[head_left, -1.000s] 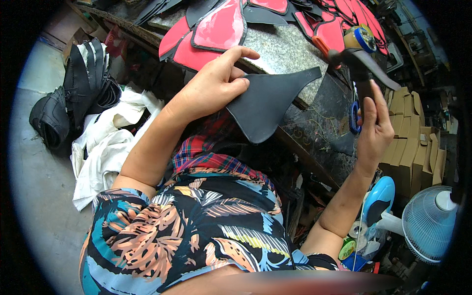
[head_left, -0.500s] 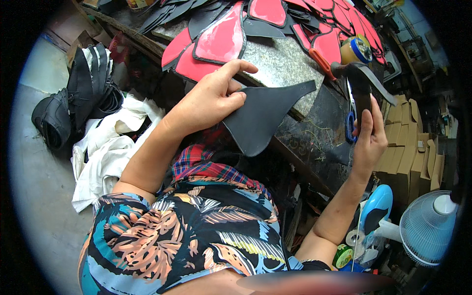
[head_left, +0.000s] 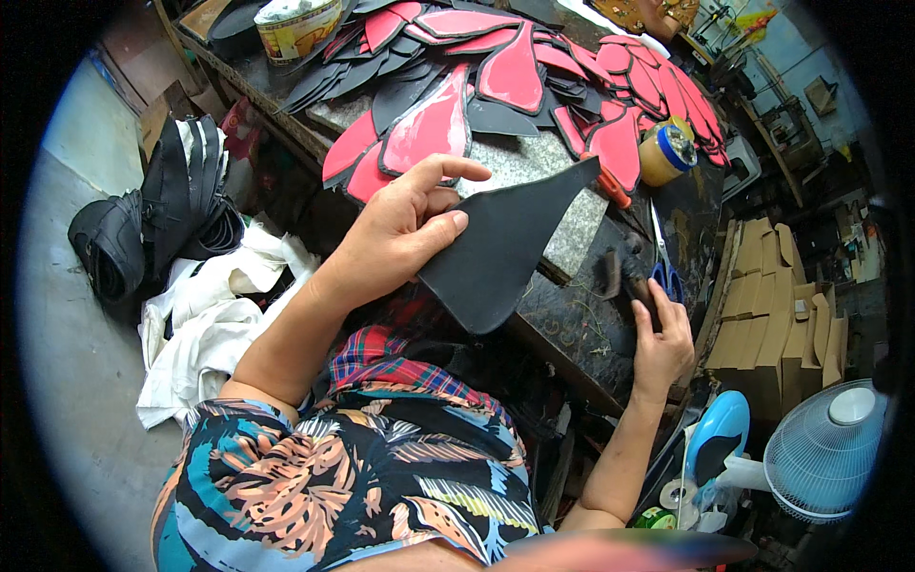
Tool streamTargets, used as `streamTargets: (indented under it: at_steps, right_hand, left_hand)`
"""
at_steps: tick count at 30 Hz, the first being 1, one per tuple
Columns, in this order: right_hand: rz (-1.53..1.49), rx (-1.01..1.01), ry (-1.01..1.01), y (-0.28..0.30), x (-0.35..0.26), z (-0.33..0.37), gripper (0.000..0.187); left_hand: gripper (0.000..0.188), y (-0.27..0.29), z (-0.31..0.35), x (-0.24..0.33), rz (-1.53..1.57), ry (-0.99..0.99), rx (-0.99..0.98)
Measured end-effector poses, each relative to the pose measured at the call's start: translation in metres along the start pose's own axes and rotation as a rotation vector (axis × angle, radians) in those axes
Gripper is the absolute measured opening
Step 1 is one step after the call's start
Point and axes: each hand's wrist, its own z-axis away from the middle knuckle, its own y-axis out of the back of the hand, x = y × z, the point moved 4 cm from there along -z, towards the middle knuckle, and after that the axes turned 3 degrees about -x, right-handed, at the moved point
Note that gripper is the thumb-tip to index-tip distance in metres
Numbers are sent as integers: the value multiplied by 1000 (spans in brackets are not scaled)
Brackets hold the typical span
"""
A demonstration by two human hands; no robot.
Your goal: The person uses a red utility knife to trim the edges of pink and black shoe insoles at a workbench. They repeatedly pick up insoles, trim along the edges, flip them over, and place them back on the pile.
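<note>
A flat black teardrop-shaped piece [head_left: 500,253] with one narrow end hangs from my left hand [head_left: 396,224]. My thumb presses on its upper left corner, and the index finger stretches out above it. My right hand [head_left: 664,348] is low over the bench at the right, its thumb and fingers around the handle end of a dark hammer [head_left: 615,276]. The hammer's head rests at the bench surface and is slightly blurred. Blue-handled scissors [head_left: 664,257] lie just beyond those fingers. Between the hands is a speckled stone slab [head_left: 577,238], partly behind the black piece.
Pink-faced, black-edged pieces [head_left: 510,71] pile up across the far bench. An orange-handled tool [head_left: 610,181] and a blue-rimmed jar [head_left: 667,153] stand near the slab. A tub [head_left: 297,30] is far left. Cardboard boxes [head_left: 762,315] and a fan [head_left: 824,453] are at right.
My right hand has come down and left, bringing the raised hammer to the bench. The black piece has dropped slightly and tilted in my left hand. The view takes in more of the far bench.
</note>
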Motion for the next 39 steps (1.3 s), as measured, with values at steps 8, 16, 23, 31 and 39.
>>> streamTargets:
  at_steps: [8, 16, 23, 31, 39]
  right_hand:
    - [65, 39, 101, -7, -12, 0, 32]
    - [69, 44, 179, -7, -29, 1, 29]
    - [56, 46, 203, -11, -28, -2, 29]
    - [57, 37, 241, -10, -26, -2, 26]
    - [18, 45, 258, -11, -26, -5, 24]
  left_hand:
    - [38, -17, -5, -3, 46, -51, 21]
    - [46, -19, -33, 6, -154, -209, 98]
    - [49, -34, -111, 33, -800, -651, 323]
    - [78, -116, -181, -39, -1263, -629, -1]
    - [34, -85, -180, -83, -900, -598, 197]
